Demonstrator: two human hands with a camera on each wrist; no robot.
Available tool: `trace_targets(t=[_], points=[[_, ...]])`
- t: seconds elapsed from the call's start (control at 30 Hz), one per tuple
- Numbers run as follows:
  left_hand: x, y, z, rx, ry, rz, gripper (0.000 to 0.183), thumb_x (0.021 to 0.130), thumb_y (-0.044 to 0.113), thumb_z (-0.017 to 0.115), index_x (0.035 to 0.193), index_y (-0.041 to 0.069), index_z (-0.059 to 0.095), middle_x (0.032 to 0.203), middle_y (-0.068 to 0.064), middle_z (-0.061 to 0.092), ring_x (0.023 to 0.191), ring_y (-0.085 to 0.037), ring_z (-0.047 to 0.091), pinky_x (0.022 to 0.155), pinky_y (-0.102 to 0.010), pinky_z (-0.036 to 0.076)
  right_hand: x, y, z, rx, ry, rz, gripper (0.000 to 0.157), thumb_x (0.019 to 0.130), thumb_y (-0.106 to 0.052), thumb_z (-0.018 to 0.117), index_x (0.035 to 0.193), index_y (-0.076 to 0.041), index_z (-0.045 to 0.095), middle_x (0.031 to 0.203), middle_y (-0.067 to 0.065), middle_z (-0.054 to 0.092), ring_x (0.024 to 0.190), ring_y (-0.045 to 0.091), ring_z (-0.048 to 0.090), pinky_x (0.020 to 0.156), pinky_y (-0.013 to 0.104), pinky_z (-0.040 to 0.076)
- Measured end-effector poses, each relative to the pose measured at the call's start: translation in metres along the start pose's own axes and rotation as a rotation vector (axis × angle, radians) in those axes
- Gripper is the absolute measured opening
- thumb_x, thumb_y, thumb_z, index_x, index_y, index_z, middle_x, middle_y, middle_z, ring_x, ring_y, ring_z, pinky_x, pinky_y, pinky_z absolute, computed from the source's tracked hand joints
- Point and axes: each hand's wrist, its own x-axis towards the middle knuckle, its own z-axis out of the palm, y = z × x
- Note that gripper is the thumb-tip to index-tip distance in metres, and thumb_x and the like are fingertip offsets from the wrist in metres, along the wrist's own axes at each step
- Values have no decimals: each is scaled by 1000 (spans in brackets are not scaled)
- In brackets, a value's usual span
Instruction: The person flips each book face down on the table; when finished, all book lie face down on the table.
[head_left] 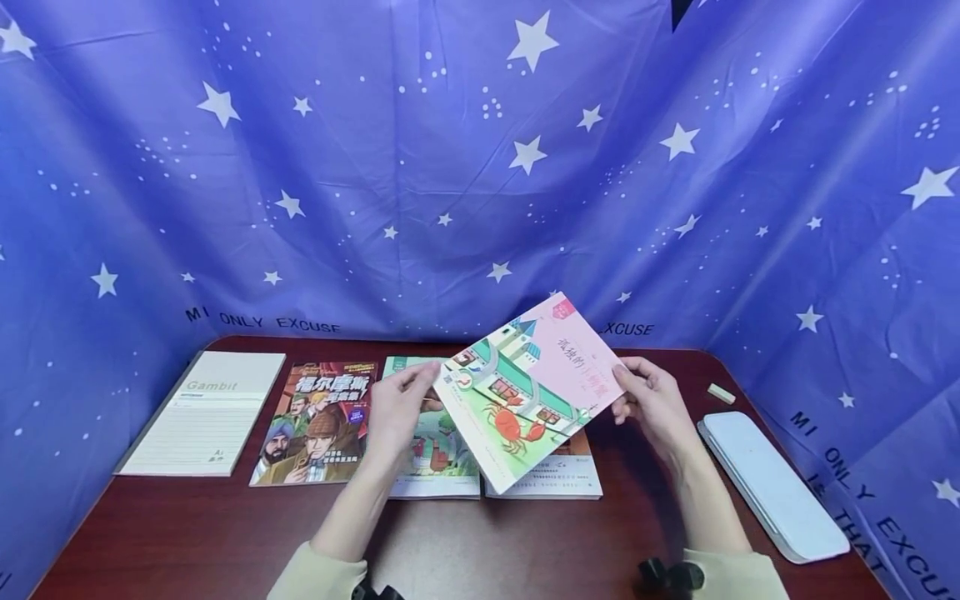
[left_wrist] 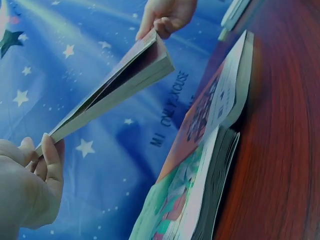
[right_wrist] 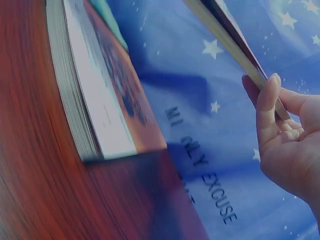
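While in the pinch of left fingers (head_left: 422, 377) and right fingers (head_left: 632, 382), a crab-covered book (head_left: 529, 390), well apart from a "Gambit" notepad (head_left: 202, 414).

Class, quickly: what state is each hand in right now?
Left hand: holding the crab-cover book by one corner.
Right hand: holding its opposite corner.

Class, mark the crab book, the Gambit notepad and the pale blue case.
Crab book (head_left: 529, 392): head view, middle of its illustrated cover.
Gambit notepad (head_left: 202, 417): head view, middle of its cover.
Pale blue case (head_left: 776, 487): head view, middle of its top.
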Motion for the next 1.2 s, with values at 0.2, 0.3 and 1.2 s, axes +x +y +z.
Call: trace_targets(t=[0.2, 0.3, 1.2], points=[[-1, 3, -17, 44, 85, 2, 36, 99, 30, 71, 120, 2, 75, 98, -9, 76, 57, -10, 66, 61, -22, 58, -8, 2, 15, 24, -58, -25, 12, 107, -11, 54, 118, -8, 55, 81, -2, 75, 57, 9, 69, 54, 23, 60], [-6, 6, -25, 108, 115, 9, 36, 99, 36, 70, 120, 7, 76, 103, -9, 76, 76, -8, 68, 76, -22, 55, -12, 3, 20, 19, -101, -35, 15, 107, -12, 54, 121, -7, 54, 86, -1, 76, 63, 11, 73, 59, 25, 63], [-12, 29, -38, 54, 59, 120, 28, 105, 21, 61, 117, -2, 70, 75, 11, 72, 68, -5, 73, 74, -25, 63, -13, 3, 30, 91, -178, -209, 24, 111, -14, 41, 125, -10, 60, 111, 4, 75, 86, 15, 78, 81, 31, 65]])
